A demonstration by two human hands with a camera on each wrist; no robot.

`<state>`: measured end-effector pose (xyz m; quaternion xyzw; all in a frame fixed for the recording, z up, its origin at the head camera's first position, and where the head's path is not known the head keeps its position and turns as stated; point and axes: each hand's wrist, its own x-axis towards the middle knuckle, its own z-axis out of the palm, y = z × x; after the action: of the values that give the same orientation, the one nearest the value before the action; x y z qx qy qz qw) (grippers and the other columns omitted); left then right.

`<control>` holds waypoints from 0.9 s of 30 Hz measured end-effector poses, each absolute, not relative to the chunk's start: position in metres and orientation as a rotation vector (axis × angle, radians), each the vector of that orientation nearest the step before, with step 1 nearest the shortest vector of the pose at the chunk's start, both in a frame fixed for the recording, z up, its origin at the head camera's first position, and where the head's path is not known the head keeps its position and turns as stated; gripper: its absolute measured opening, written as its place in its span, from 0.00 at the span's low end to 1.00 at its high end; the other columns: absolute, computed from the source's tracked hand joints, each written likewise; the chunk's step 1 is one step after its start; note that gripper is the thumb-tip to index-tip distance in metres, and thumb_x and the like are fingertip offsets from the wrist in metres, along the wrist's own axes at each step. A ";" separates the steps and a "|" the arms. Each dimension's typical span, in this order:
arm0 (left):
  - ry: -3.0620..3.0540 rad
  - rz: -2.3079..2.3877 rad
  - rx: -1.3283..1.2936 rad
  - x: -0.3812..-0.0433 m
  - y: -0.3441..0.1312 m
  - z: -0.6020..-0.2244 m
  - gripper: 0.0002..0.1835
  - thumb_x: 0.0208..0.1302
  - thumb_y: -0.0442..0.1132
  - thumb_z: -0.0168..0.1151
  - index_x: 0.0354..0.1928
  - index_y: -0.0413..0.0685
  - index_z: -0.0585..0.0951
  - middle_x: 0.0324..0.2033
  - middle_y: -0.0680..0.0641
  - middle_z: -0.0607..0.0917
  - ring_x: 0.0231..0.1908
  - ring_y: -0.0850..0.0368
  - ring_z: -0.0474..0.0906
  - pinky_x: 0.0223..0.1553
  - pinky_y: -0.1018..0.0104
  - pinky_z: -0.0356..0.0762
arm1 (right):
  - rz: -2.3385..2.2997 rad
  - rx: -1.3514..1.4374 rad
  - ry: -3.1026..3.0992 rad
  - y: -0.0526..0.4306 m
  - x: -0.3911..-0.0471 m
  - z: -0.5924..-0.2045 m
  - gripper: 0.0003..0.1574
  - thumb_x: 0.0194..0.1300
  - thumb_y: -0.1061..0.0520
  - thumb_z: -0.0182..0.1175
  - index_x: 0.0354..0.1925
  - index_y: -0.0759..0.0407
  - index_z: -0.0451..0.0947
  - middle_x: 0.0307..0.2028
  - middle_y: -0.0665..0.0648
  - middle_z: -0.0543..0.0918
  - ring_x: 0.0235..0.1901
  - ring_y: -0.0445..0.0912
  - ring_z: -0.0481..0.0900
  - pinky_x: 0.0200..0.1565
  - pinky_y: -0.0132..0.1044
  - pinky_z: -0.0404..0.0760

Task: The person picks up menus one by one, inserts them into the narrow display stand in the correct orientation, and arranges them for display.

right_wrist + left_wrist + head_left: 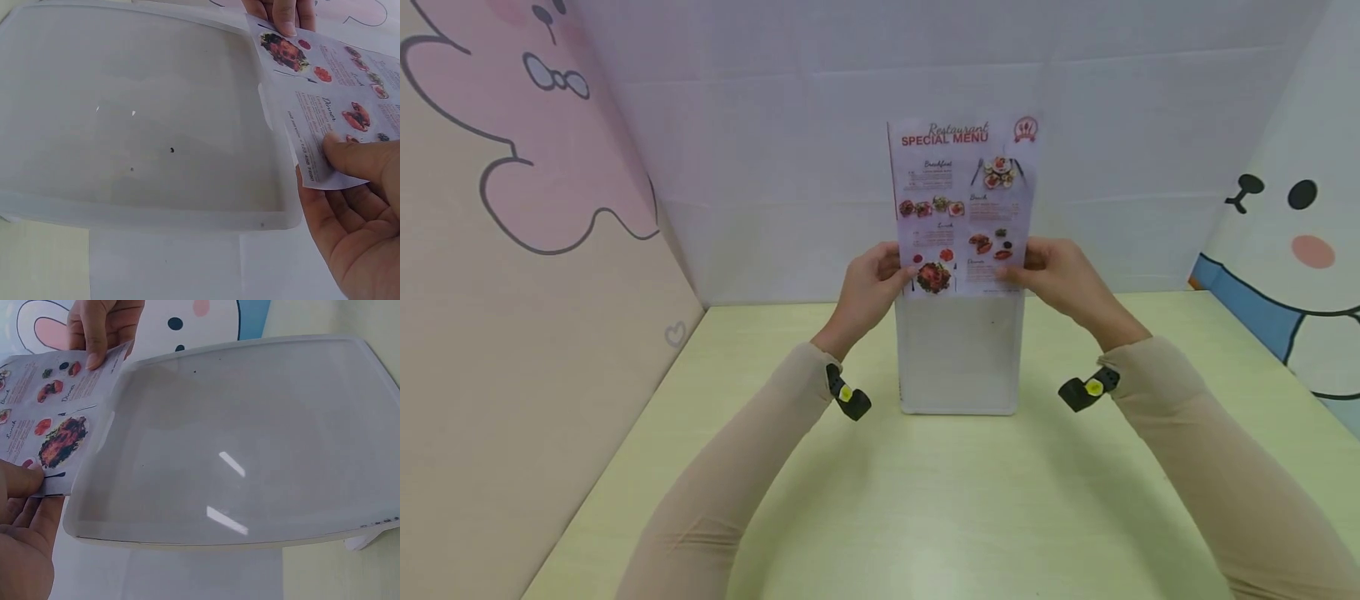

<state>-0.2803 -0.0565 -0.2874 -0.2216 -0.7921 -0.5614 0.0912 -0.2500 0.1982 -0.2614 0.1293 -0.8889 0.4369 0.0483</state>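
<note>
A printed restaurant menu sheet (964, 208) is held upright at the top of a white-framed display stand (958, 358). My left hand (871, 287) pinches the menu's lower left edge, thumb on the printed face and fingers behind. On the opposite edge my right hand (1067, 279) pinches it the same way. In the left wrist view, the menu's bottom edge (78, 478) lies right at the stand's top rim (106, 431). A small notch shows in that rim in the right wrist view. The stand's clear front panel (150, 119) has a few dark specks.
The stand rests on a pale yellow-green table (880, 517). Behind it hangs a white cloth backdrop (775, 183). Side panels with cartoon animals rise at the left (512, 333) and right (1292, 242). A foot (362, 540) juts out behind the stand's base.
</note>
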 end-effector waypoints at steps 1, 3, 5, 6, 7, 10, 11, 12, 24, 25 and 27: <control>-2.341 -1.665 -0.662 -0.281 -0.056 -0.287 0.17 0.66 0.34 0.60 0.56 0.39 0.76 0.49 0.40 0.84 0.48 0.51 0.83 0.49 0.60 0.80 | 1.334 0.394 -2.693 0.198 -0.250 -0.262 0.25 0.68 0.56 0.59 0.59 0.66 0.73 0.55 0.68 0.80 0.53 0.60 0.79 0.56 0.53 0.76; -2.318 -1.659 -0.673 -0.281 -0.055 -0.288 0.17 0.66 0.33 0.59 0.56 0.38 0.76 0.49 0.40 0.84 0.49 0.51 0.82 0.50 0.60 0.80 | 1.330 0.390 -2.663 0.196 -0.250 -0.263 0.25 0.68 0.57 0.59 0.59 0.66 0.73 0.56 0.68 0.79 0.54 0.60 0.78 0.56 0.54 0.75; -2.298 -1.652 -0.685 -0.283 -0.055 -0.289 0.17 0.67 0.33 0.59 0.57 0.38 0.76 0.50 0.40 0.84 0.50 0.51 0.82 0.50 0.60 0.79 | 1.325 0.383 -2.632 0.196 -0.250 -0.266 0.24 0.68 0.57 0.58 0.59 0.67 0.73 0.56 0.68 0.78 0.55 0.60 0.78 0.56 0.53 0.75; -2.290 -1.644 -0.691 -0.283 -0.055 -0.289 0.17 0.67 0.33 0.58 0.57 0.38 0.76 0.50 0.40 0.83 0.50 0.51 0.81 0.51 0.60 0.79 | 1.331 0.382 -2.617 0.195 -0.250 -0.267 0.24 0.68 0.57 0.58 0.59 0.67 0.73 0.56 0.68 0.78 0.55 0.60 0.78 0.56 0.53 0.75; -2.282 -1.638 -0.694 -0.284 -0.054 -0.290 0.17 0.67 0.33 0.58 0.57 0.38 0.76 0.51 0.40 0.83 0.50 0.51 0.81 0.51 0.61 0.79 | 1.333 0.382 -2.604 0.195 -0.249 -0.268 0.24 0.68 0.58 0.58 0.59 0.67 0.73 0.56 0.68 0.78 0.55 0.60 0.78 0.56 0.53 0.75; -2.263 -1.627 -0.702 -0.285 -0.053 -0.292 0.18 0.68 0.33 0.57 0.58 0.38 0.76 0.51 0.40 0.83 0.50 0.51 0.81 0.51 0.61 0.78 | 1.331 0.379 -2.568 0.194 -0.249 -0.271 0.24 0.69 0.58 0.58 0.59 0.67 0.72 0.56 0.68 0.78 0.55 0.59 0.78 0.55 0.53 0.76; -2.257 -1.624 -0.704 -0.285 -0.052 -0.292 0.18 0.68 0.32 0.57 0.58 0.38 0.76 0.51 0.40 0.83 0.50 0.51 0.81 0.51 0.61 0.78 | 1.334 0.377 -2.558 0.193 -0.249 -0.272 0.24 0.69 0.57 0.58 0.59 0.67 0.72 0.56 0.68 0.78 0.55 0.59 0.78 0.55 0.53 0.76; -2.249 -1.623 -0.704 -0.285 -0.052 -0.293 0.18 0.68 0.32 0.57 0.58 0.38 0.76 0.50 0.39 0.83 0.50 0.51 0.81 0.51 0.60 0.78 | 1.335 0.373 -2.548 0.193 -0.248 -0.273 0.24 0.69 0.57 0.58 0.59 0.67 0.72 0.56 0.69 0.78 0.55 0.59 0.78 0.56 0.53 0.75; -2.195 -1.695 -0.644 -0.293 -0.046 -0.290 0.17 0.68 0.31 0.56 0.58 0.39 0.76 0.48 0.39 0.83 0.50 0.51 0.81 0.52 0.63 0.78 | 1.299 0.355 -2.456 0.191 -0.253 -0.267 0.20 0.69 0.60 0.56 0.56 0.67 0.75 0.54 0.68 0.80 0.55 0.59 0.78 0.57 0.51 0.74; -2.189 -1.698 -0.642 -0.294 -0.045 -0.290 0.17 0.68 0.31 0.56 0.58 0.38 0.76 0.48 0.38 0.83 0.50 0.51 0.81 0.51 0.64 0.79 | 1.301 0.350 -2.453 0.191 -0.253 -0.267 0.20 0.69 0.60 0.56 0.56 0.67 0.75 0.54 0.68 0.80 0.55 0.59 0.78 0.57 0.51 0.74; -2.180 -1.709 -0.640 -0.295 -0.044 -0.289 0.17 0.68 0.30 0.56 0.58 0.38 0.76 0.48 0.38 0.83 0.50 0.51 0.81 0.52 0.64 0.79 | 1.301 0.338 -2.452 0.190 -0.254 -0.266 0.20 0.69 0.59 0.57 0.57 0.66 0.75 0.54 0.68 0.80 0.55 0.59 0.78 0.57 0.51 0.74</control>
<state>-0.2946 -0.0444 -0.2891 -0.2226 -0.7583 -0.5945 0.1485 -0.2538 0.1904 -0.2661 0.1192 -0.8637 0.4584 0.1720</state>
